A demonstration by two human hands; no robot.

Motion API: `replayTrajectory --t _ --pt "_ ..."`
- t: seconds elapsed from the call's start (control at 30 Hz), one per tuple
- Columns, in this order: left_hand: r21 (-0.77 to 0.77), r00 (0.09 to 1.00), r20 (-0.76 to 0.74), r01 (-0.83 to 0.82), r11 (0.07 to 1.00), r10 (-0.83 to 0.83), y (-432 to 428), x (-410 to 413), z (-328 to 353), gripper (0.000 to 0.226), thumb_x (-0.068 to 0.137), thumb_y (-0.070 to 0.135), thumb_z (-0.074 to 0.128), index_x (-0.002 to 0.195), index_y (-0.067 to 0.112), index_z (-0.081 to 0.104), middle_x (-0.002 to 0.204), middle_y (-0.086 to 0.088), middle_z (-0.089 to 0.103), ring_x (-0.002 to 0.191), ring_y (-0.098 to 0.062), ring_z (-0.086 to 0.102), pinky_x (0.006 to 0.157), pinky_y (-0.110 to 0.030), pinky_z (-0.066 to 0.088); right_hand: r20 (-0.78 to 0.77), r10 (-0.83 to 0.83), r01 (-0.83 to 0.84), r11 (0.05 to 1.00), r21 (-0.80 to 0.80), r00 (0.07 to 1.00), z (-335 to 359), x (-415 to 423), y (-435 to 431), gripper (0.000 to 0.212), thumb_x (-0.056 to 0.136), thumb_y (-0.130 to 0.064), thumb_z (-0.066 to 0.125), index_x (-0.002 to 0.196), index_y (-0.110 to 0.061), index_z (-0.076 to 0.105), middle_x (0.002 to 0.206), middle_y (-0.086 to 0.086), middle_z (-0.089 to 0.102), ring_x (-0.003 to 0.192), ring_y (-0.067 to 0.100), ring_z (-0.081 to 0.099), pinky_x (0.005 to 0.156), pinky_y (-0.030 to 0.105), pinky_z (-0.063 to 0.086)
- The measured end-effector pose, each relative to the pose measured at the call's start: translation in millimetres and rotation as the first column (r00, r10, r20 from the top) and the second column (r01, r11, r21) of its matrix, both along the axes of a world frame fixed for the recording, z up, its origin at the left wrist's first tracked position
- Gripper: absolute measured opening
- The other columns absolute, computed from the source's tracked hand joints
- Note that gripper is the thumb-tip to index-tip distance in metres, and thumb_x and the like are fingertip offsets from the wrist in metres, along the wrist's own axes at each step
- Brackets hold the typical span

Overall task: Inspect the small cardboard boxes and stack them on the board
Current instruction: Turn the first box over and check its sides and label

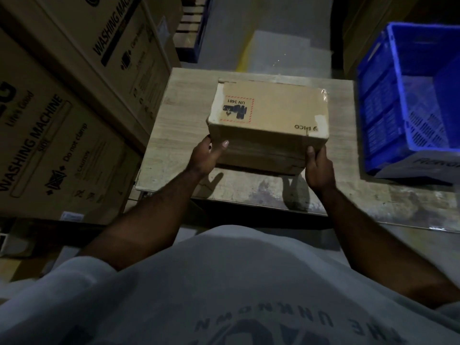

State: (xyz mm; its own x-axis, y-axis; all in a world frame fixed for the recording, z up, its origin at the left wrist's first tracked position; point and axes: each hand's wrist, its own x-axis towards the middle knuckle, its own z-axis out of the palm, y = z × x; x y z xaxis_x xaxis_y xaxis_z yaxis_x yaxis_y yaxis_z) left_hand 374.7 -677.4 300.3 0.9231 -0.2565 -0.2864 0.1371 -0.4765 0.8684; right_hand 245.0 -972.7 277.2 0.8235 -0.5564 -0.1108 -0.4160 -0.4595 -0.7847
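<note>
Gripping with left hand [206, 156] and right hand [318, 166], fingers curled, the near corners of small cardboard box [270, 113] | sits at frame centre over wooden board [171, 145], resting or just above: cannot tell | shows no other small box plainly on board | judged early: release and further stacking left | blue crate [410, 100] at right edge

Dim storeroom: tall washing-machine cartons [62, 108] left, blue crate [380, 103] right, grey floor [236, 21] beyond.
</note>
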Motion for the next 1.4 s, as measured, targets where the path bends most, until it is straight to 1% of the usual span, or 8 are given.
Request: replayTrajectory --t 0.23,0.4,0.7,0.83,0.93,1.1,1.3,1.4 --pt "-0.209 0.998 0.066 -0.009 0.978 0.024 -7.5 20.1 16.2 0.063 0.089 0.043 0.068 0.147 0.021 0.055 0.134 0.004 0.067 0.124 -0.016 0.063 0.107 -0.043 0.051 -0.015 -0.086 0.082 0.979 -0.186 0.996 32.4 31.0 -19.3 0.052 0.108 -0.056 0.032 0.137 -0.018 0.052 0.120 0.018 0.071 0.107 0.043 0.066 0.088 0.051 0.055" --pt "-0.309 0.996 0.049 -0.062 0.949 0.081 -19.0 31.8 40.3 0.056 0.095 0.028 0.055 0.147 0.009 0.052 0.137 -0.002 0.064 0.123 -0.012 0.061 0.109 -0.028 0.045 0.006 -0.157 0.153 0.951 -0.268 0.988 46.3 44.8 -17.0 0.055 0.107 -0.046 0.043 0.158 -0.029 0.032 0.114 0.015 0.074 0.104 0.039 0.069 0.091 0.048 0.057" --pt "-0.329 0.985 -0.160 -0.108 0.938 0.057 -25.4 40.2 35.7 0.025 0.108 0.020 0.050 0.132 0.015 0.053 0.112 0.013 0.062 0.086 0.018 0.062 0.075 -0.003 0.044 -0.048 -0.076 0.067 0.983 -0.168 0.996 33.9 45.1 -7.1 0.048 0.107 -0.028 0.053 0.152 -0.045 0.047 0.137 0.010 0.067 0.119 0.034 0.065 0.102 0.040 0.051" --pt "-0.320 0.982 -0.190 -0.086 0.944 0.026 -22.2 34.8 30.9 0.035 0.107 0.013 0.050 0.142 0.006 0.046 0.125 -0.002 0.061 0.095 0.006 0.065 0.074 -0.006 0.049 -0.077 0.037 -0.045 0.993 -0.106 0.996 25.0 51.5 -8.5 0.044 0.104 -0.019 0.055 0.146 -0.031 0.060 0.145 0.007 0.063 0.131 0.029 0.060 0.105 0.025 0.041" --pt "-0.236 0.976 -0.216 -0.077 0.969 0.025 -17.0 33.1 20.6 0.062 0.099 0.005 0.064 0.152 0.004 0.032 0.134 -0.010 0.054 0.112 -0.016 0.059 0.079 -0.015 0.055 -0.120 0.158 -0.171 0.979 -0.107 0.980 16.6 56.7 -4.2 0.049 0.103 -0.021 0.047 0.151 -0.019 0.056 0.148 0.016 0.058 0.139 0.034 0.052 0.115 0.033 0.038" --pt "0.041 0.977 -0.211 0.021 0.999 -0.012 -1.5 28.6 -0.4 0.102 0.081 0.048 0.082 0.158 0.024 0.021 0.137 0.002 0.057 0.124 -0.024 0.057 0.108 -0.039 0.047 -0.093 0.152 -0.163 0.979 -0.124 0.984 2.1 46.0 4.2 0.050 0.106 -0.031 0.037 0.155 -0.030 0.048 0.146 0.018 0.057 0.131 0.036 0.053 0.107 0.038 0.044" --pt "0.018 0.943 -0.319 -0.097 0.995 0.098 1.1 19.5 -6.3 0.070 0.092 0.066 0.061 0.140 0.017 0.055 0.126 0.001 0.068 0.116 -0.024 0.065 0.103 -0.039 0.051 -0.134 0.123 -0.145 0.974 -0.172 0.983 5.0 46.7 5.3 0.052 0.103 -0.040 0.035 0.155 -0.038 0.042 0.154 0.015 0.049 0.135 0.037 0.052 0.109 0.049 0.047" --pt "-0.120 0.850 -0.505 -0.245 0.962 0.153 7.8 12.2 -8.4 0.064 0.104 0.065 0.031 0.124 0.016 0.066 0.102 -0.004 0.075 0.091 -0.025 0.072 0.075 -0.034 0.058 -0.145 0.054 -0.095 0.952 -0.291 0.988 13.5 46.7 14.0 0.044 0.106 -0.033 0.044 0.150 -0.034 0.048 0.161 0.020 0.036 0.141 0.044 0.045 0.109 0.053 0.046"
